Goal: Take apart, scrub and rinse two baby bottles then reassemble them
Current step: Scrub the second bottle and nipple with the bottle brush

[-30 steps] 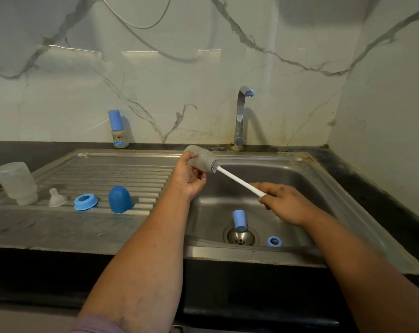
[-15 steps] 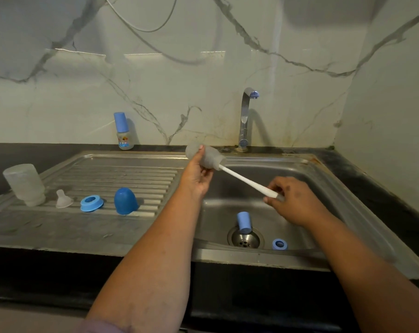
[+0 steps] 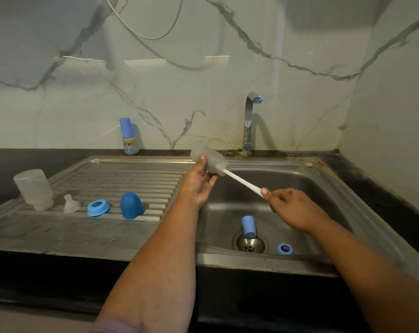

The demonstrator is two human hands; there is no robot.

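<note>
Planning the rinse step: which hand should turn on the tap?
Right, probably. The right hand is nearer the tap and grips only the brush handle; the left hand holds the bottle.

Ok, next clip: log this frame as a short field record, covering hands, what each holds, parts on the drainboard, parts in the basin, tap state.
left hand: grips small clear bottle, tilted, over the basin edge
right hand: pinches white brush handle; brush head inside the bottle
drainboard: large clear bottle upside down, teat, blue ring, blue dome cap
basin: light blue cap at the drain, small blue ring
counter behind: assembled small bottle
tap: no water visible
</note>
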